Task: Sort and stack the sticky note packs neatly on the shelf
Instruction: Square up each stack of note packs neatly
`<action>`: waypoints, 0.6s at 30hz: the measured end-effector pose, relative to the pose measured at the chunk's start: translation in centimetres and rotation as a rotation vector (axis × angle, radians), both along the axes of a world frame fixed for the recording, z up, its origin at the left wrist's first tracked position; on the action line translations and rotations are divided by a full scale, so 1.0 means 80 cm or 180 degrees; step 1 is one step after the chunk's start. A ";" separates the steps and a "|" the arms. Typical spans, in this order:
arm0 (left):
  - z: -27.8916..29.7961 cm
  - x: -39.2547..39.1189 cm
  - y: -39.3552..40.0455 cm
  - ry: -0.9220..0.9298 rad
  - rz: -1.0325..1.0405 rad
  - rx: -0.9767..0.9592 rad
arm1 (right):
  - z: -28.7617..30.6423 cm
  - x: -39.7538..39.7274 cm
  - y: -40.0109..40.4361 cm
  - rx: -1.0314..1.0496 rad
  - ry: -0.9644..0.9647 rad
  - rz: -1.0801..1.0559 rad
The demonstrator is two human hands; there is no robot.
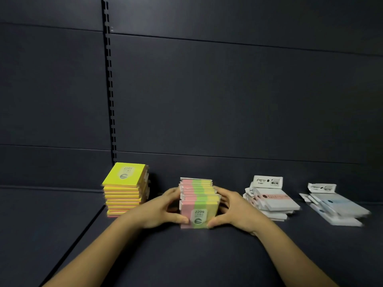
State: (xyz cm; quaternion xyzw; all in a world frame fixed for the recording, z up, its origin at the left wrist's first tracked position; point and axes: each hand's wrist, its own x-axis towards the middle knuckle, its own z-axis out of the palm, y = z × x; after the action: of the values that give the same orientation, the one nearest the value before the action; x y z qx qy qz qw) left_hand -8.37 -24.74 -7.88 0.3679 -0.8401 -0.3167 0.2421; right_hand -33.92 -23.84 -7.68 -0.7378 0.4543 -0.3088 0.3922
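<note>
A row of several pink-green-yellow sticky note packs (199,200), marked 2209, stands on edge in the middle of the dark shelf (186,255). My left hand (165,208) presses against the row's left side and my right hand (232,210) against its right side, thumbs on the front pack. To the left stands a tall stack of yellow packs (125,189) marked 2207. On the right lies a loose pile of white packs with a pink stripe (271,200), and farther right a spread pile of white-blue packs (335,206).
The dark back panel (228,100) rises right behind the packs, with a slotted upright (109,79) at the left. A seam in the shelf (83,230) runs diagonally at the front left.
</note>
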 end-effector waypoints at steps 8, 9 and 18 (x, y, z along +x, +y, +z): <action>-0.003 0.000 -0.005 0.0000 0.0026 -0.0120 | -0.001 -0.001 -0.002 -0.0067 -0.0047 -0.0083; -0.002 0.000 -0.005 -0.0034 0.0048 -0.0145 | 0.000 -0.001 -0.002 -0.0081 -0.0064 -0.0081; -0.003 0.002 -0.005 -0.0841 0.0069 -0.0234 | 0.007 0.006 0.009 -0.0449 0.0880 0.0317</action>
State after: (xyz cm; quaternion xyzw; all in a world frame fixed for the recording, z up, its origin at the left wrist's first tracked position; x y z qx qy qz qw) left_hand -8.24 -25.17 -8.12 0.4064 -0.8716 -0.2318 0.1461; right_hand -33.42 -23.15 -7.12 -0.8206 0.4440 -0.2156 0.2880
